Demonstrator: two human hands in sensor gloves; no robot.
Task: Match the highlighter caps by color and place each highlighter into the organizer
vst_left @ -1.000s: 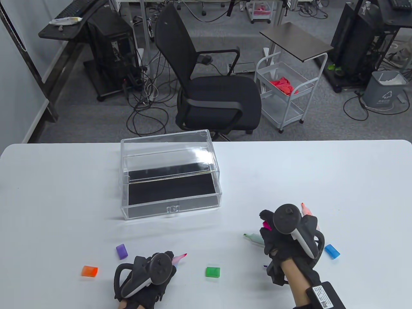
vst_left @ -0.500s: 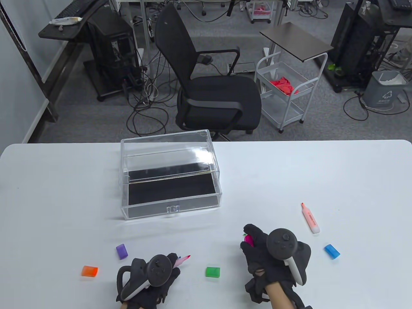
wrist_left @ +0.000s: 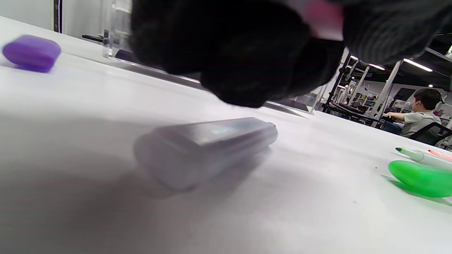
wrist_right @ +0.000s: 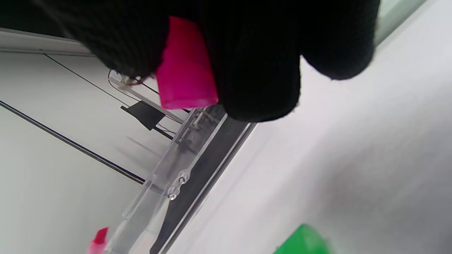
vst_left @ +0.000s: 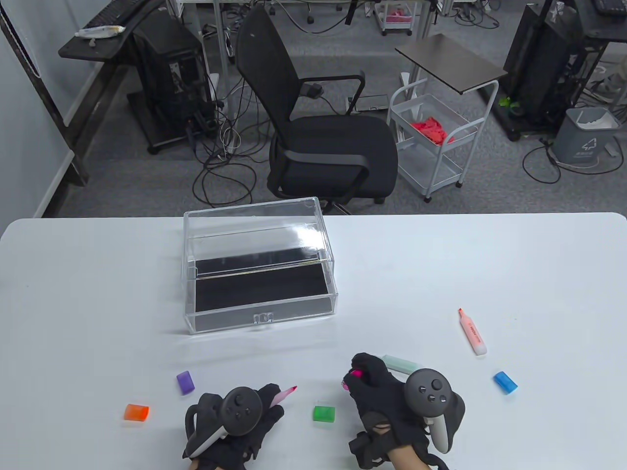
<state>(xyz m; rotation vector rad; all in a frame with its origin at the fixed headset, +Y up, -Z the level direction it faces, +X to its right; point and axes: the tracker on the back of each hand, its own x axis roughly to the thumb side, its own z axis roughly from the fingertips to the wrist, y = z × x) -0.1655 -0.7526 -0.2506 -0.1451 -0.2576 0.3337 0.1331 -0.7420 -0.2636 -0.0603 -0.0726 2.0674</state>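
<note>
My left hand (vst_left: 267, 402) grips a pink highlighter (vst_left: 285, 394) near the table's front edge, its bare tip pointing right. My right hand (vst_left: 361, 376) pinches a magenta cap (vst_left: 353, 374) just right of that tip, with a small gap between them. In the right wrist view the magenta cap (wrist_right: 185, 67) sits between my fingers. A pale lavender highlighter (wrist_left: 208, 148) lies under my left hand, hidden in the table view. A green highlighter (vst_left: 401, 363) lies behind my right hand. An orange highlighter (vst_left: 472, 333) lies at the right. The clear organizer (vst_left: 259, 313) stands at the middle.
Loose caps lie on the white table: purple (vst_left: 185, 382), orange (vst_left: 136, 412), green (vst_left: 324, 413) between my hands, and blue (vst_left: 505, 382) at the right. A black office chair (vst_left: 318, 127) and a white cart (vst_left: 431, 142) stand beyond the far edge.
My right hand has carried the magenta cap left and nearer, away from the orange highlighter and toward my left hand. My left hand has shifted slightly right with the pink highlighter.
</note>
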